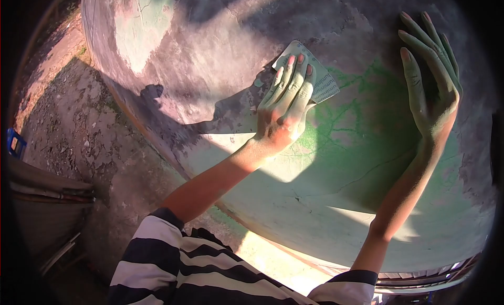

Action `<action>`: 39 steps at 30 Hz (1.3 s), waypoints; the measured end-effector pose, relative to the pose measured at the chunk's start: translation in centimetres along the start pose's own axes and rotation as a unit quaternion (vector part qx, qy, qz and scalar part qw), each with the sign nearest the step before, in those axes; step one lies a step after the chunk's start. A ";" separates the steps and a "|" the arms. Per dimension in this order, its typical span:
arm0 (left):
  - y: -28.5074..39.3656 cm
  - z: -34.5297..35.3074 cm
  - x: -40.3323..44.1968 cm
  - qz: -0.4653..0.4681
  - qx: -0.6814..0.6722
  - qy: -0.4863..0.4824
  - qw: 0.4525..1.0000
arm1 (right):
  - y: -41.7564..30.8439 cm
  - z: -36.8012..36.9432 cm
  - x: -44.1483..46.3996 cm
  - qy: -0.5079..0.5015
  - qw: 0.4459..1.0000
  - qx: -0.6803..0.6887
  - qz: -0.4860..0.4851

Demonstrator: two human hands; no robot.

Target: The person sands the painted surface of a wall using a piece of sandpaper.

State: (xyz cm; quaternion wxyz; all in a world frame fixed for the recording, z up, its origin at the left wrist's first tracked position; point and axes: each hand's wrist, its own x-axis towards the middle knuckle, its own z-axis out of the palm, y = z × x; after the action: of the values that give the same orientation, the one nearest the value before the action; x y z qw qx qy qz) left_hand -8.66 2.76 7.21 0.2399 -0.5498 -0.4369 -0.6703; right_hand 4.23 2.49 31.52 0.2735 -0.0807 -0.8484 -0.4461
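Rough outdoor ground point(79, 116) at left, 1 blue object point(16, 144) at its edge; 1 large curved surface point(294, 210), patchy green and gray, sun and shadow across it. 2 hands, 1 printed abrasive sheet point(326, 88). Left hand point(283, 103): fingers extended over the sheet, which lies on the curved surface; thumb hidden, can't tell if gripping. Right hand point(434, 84): open, empty, right of the sheet, contact with surface unclear.

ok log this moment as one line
left hand: fingers over printed sheet, against curved surface | right hand: open, beside green patch, contact unclear
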 end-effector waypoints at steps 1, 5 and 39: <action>0.1 0.1 -0.2 -0.009 0.002 -0.005 1.000 | -0.1 0.0 0.0 -0.002 1.000 0.000 0.002; 1.1 0.6 -11.0 0.006 0.053 -0.056 0.997 | 0.0 0.0 0.0 0.009 1.000 0.012 0.008; 2.0 1.6 -12.2 0.076 -0.039 -0.092 0.992 | -0.1 0.1 -0.3 0.021 1.000 0.017 0.012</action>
State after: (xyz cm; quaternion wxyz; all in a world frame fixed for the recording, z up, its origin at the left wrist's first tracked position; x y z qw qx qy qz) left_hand -2.79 1.13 -3.70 0.2273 -0.6494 -0.3881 -0.6132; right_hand 4.43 2.51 31.20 0.2980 -0.0770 -0.8489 -0.4296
